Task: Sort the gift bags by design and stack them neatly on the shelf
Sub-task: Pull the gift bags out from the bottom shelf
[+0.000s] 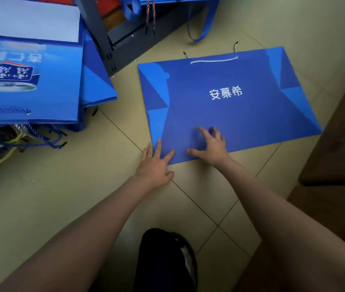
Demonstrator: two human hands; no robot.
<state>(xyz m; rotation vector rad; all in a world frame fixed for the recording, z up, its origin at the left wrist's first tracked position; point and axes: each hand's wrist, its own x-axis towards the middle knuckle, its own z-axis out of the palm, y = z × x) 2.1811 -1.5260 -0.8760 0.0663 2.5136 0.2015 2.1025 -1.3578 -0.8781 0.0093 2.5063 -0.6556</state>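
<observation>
Here, risks and their causes:
Flat blue paper gift bag with white characters (226, 106): on the tiled floor (83, 197), just beside the dark metal shelf frame (102, 39), not yet stacked.
Left hand (154, 163): fingers straight, spread, tips on the near corner.
Right hand (211, 144): splayed, pressing the near edge, gripping nothing.
Slip risk: smooth paper on tile, likely to skid under pressing.
Crease risk: one-corner lift, probable bend.
Mix-up risk: stack of lighter blue printed bags (28, 81) at left, different design.
Snag risk: white rope handle (213, 60) loose.
</observation>
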